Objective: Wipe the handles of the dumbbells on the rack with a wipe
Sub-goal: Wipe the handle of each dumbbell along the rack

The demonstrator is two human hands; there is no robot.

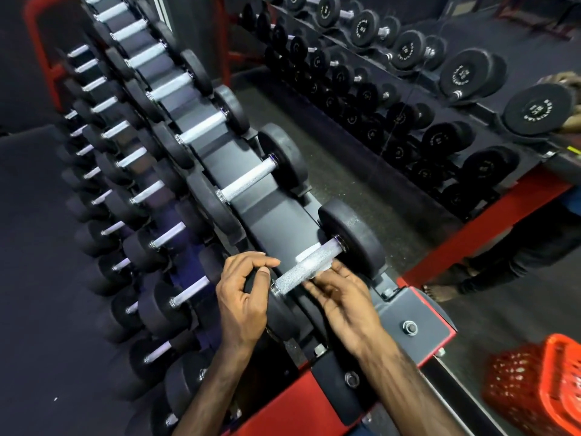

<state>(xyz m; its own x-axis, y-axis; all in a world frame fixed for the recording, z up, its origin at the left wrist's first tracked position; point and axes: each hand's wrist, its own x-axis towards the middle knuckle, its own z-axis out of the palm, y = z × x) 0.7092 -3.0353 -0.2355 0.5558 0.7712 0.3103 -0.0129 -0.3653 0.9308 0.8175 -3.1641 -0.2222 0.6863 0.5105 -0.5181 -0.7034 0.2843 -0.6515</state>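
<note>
The nearest dumbbell on the top shelf has a knurled silver handle [306,267] between black round heads. A white wipe [303,255] is wrapped under and behind that handle. My right hand [342,297] reaches the handle from the near side, its fingers pressing the wipe against the metal. My left hand [242,297] sits by the handle's left end on the near head, thumb and forefinger curled together above it; whether they pinch the wipe's edge is unclear. Further dumbbells, such as the one behind [248,179], run along the rack [270,221] away from me.
Lower shelves with smaller dumbbells [166,236] step down on the left. A wall mirror [408,89] on the right reflects the rack. A red plastic crate [537,385] stands on the floor at lower right. The rack's red end frame [418,309] is close to my forearms.
</note>
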